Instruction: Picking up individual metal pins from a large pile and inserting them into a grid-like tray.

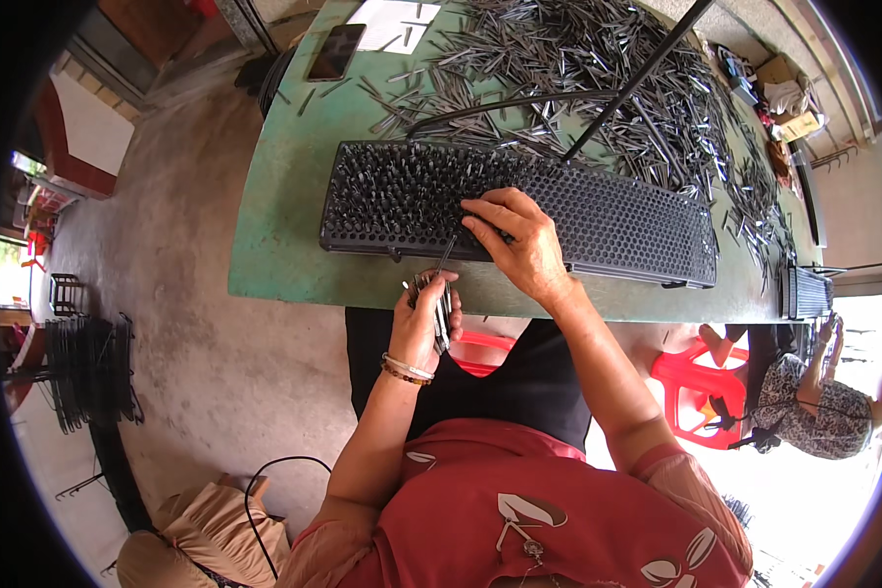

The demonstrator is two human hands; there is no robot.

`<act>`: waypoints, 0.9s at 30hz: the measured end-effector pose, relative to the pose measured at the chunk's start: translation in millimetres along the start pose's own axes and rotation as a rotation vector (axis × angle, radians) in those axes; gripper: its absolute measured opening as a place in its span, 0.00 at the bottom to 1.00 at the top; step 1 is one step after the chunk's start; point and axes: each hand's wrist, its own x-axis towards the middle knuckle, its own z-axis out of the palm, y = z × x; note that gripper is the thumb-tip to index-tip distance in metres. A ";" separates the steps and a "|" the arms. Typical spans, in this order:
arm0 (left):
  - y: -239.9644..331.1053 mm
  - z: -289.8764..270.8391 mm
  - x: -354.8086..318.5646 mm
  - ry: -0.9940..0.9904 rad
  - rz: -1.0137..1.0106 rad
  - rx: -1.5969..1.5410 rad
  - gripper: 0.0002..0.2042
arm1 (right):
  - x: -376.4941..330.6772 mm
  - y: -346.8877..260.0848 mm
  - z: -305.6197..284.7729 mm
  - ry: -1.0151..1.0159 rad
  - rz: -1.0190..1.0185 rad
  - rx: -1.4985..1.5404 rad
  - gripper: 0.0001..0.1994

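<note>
In front of me on the green table lies a long black rack [617, 225] full of round holes. Thin dark metal pieces [392, 191] stand upright and crowded in its left half, while bare holes show on the right. My left hand [423, 314], below the rack's front edge, is closed round a bundle of slim metal pieces [442, 318]; one long piece sticks up toward the rack. Over the rack's middle, beside the filled holes, is my right hand [519, 240], its thumb and fingers pinched together. Whatever lies between those fingertips is too small to make out.
A big loose heap of similar metal pieces [598, 59] covers the far table [284, 216]. Black rods [637, 78] cross above the rack. A phone [337, 52] and white paper [394, 24] lie far left. At right are a red stool [696, 392] and another person [815, 402].
</note>
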 end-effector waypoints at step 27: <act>-3.9 9.4 -13.8 -0.146 0.036 0.112 0.10 | -6.5 1.6 3.5 0.017 -0.075 -0.086 0.11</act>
